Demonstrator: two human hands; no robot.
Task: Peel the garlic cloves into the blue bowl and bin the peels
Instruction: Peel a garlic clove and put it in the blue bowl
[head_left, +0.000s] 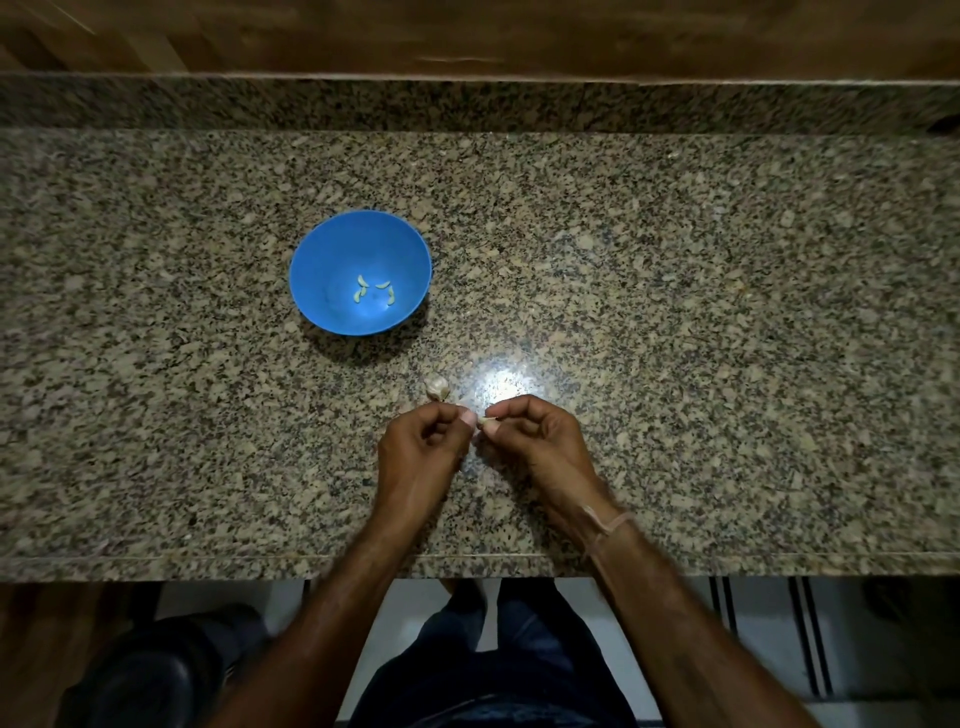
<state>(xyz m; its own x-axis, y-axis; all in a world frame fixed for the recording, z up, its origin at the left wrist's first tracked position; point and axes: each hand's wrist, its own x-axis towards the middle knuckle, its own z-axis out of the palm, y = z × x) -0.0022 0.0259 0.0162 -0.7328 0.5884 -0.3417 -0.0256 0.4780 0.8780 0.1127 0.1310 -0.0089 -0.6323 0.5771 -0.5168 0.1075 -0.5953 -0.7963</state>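
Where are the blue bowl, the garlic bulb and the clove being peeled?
blue bowl (317, 270): head view, bare inner wall.
garlic bulb (436, 387): head view, its papery top.
clove (487, 422): head view, tip showing between both hands.

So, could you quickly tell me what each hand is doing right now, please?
Left hand: fingers curled shut, pinching at the garlic clove between the hands.
Right hand: shut on the garlic clove, held at its fingertips.

Round blue plastic bowl (332, 270) upright on counter, holding four pale peeled garlic cloves (374, 292). Papery white garlic bulb remnant (436, 387) lies nearer, apart. One small clove (487, 422) pinched between fingertips.
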